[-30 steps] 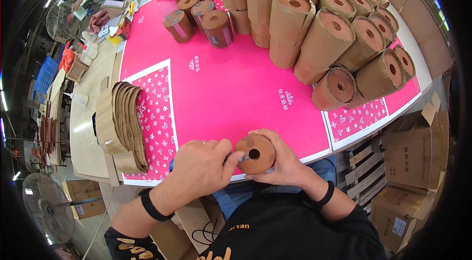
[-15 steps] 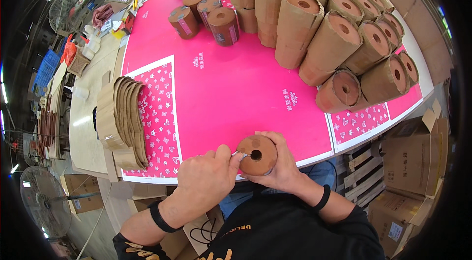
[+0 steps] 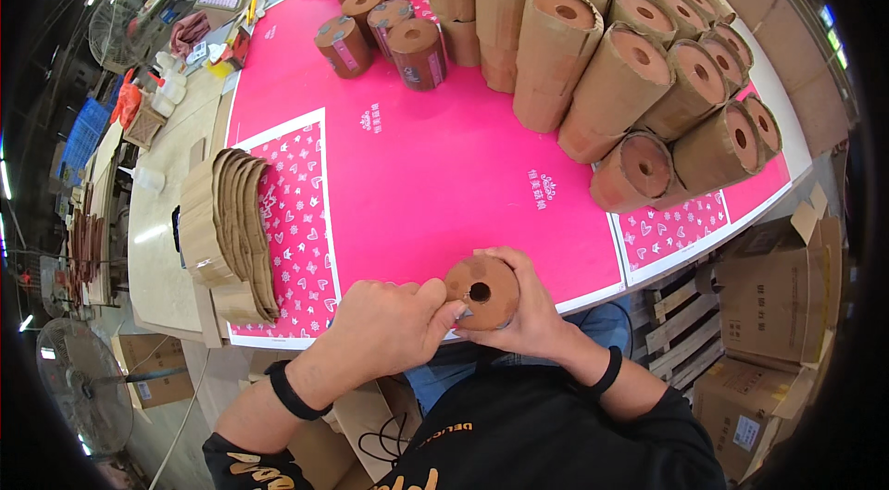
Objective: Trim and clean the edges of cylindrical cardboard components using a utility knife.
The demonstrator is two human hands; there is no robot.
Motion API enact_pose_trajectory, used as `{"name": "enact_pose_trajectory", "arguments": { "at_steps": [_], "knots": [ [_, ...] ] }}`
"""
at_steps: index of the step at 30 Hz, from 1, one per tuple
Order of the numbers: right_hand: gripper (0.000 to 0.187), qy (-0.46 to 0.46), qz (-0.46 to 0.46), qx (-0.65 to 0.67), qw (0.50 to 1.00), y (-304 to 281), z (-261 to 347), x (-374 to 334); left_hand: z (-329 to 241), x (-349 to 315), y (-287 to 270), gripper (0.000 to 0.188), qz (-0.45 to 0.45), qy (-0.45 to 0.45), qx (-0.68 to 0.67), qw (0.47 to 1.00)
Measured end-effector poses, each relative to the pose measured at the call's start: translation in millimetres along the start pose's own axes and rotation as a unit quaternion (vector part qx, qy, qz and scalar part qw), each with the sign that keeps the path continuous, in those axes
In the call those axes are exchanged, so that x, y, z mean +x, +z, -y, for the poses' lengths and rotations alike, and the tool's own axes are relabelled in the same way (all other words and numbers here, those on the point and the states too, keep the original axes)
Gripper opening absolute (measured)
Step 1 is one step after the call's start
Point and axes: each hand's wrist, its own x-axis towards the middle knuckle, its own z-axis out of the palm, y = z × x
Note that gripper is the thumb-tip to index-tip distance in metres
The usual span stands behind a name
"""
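My right hand (image 3: 530, 316) is wrapped round the right side of a brown cylindrical roll (image 3: 498, 288). The roll's round end faces up, with a dark hole at its middle and darker patches near the rim. My left hand (image 3: 387, 328) is closed, thumb against finger, at the roll's left edge. From that pinch sticks out a small, pointed grey piece, perhaps a blade (image 3: 465, 311), against the lower left of the roll's end. The rest of it is hidden by my fingers.
Many rolls wrapped in brown paper (image 3: 554, 55) stand at the far right of the pink-covered table (image 3: 417, 203). Several shorter brown rolls (image 3: 417, 50) are behind, left of them. Stacked curved cardboard (image 3: 227, 235) lies at the left. Cardboard boxes (image 3: 773, 305) stand at the right.
The small grey piece in my left hand has moved from beside the hole toward the lower left edge of the roll's end. My right hand keeps its hold on the roll.
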Motion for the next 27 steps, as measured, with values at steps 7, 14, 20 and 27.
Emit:
{"name": "enact_pose_trajectory", "arguments": {
  "at_steps": [7,14,20,27],
  "knots": [
    [0.098,0.021,0.011,0.014,1.000,-1.1,-1.4,2.7,0.4,5.3,-2.0,0.036,-0.032,-0.062,-0.010,0.997],
    [0.099,0.022,0.010,0.022,0.999,-1.9,-1.7,1.8,-9.5,7.3,-6.2,0.036,0.004,-0.049,0.031,0.998],
    [0.098,0.007,0.009,0.024,1.000,-2.7,-2.4,2.6,-4.3,4.8,-5.5,0.035,0.005,0.029,0.024,0.999],
    [0.098,0.018,0.006,0.008,1.000,-1.3,1.2,2.8,-10.3,4.4,-0.2,0.034,-0.029,-0.104,0.014,0.994]
  ]
}}
